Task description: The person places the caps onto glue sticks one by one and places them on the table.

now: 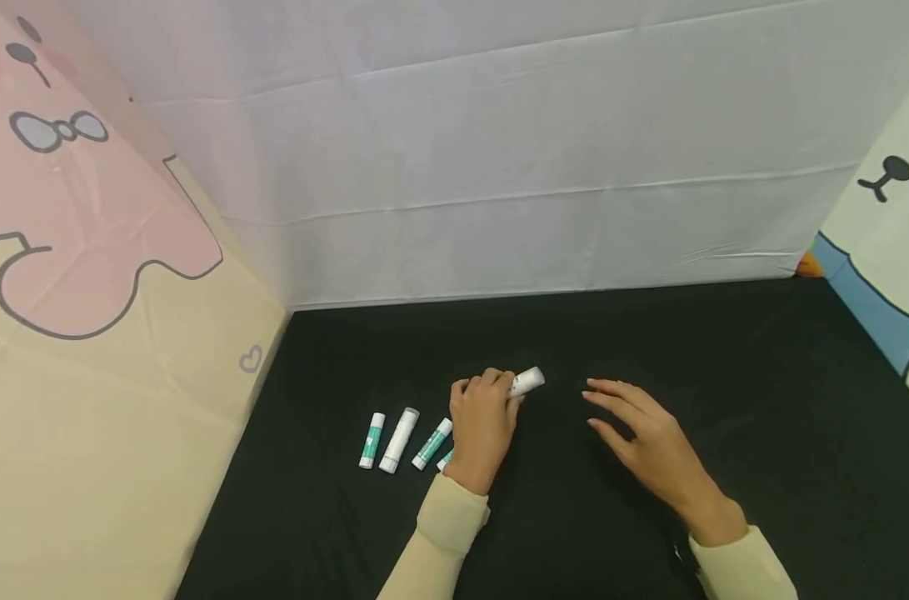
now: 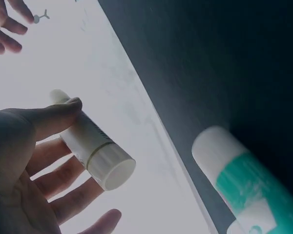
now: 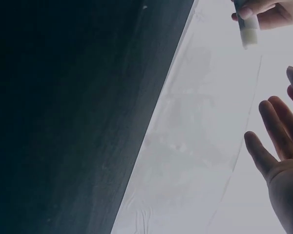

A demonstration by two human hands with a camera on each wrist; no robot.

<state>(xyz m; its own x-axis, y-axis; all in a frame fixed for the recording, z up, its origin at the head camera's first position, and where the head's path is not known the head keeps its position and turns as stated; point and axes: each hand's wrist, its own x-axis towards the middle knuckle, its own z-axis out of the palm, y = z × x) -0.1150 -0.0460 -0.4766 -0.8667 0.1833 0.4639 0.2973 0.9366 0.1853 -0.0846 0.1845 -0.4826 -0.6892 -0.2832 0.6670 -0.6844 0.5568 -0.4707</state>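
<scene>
Between thumb and fingers, my left hand (image 1: 482, 425) pinches a white glue stick (image 1: 526, 382) above the black table. In the left wrist view this white glue stick (image 2: 100, 146) shows its ribbed end past the thumb. To the right of it, my right hand (image 1: 649, 442) hovers with fingers spread and nothing in them. Left of the left hand lie a green-labelled glue stick (image 1: 372, 440), a larger white glue stick (image 1: 399, 440) and another green-labelled glue stick (image 1: 432, 443). A further green-labelled stick (image 1: 444, 461) is mostly hidden behind the left hand.
A black cloth (image 1: 574, 533) covers the table. White fabric (image 1: 454, 167) hangs along its back edge. Printed cloth walls stand at the left (image 1: 109, 375) and the right (image 1: 889, 250).
</scene>
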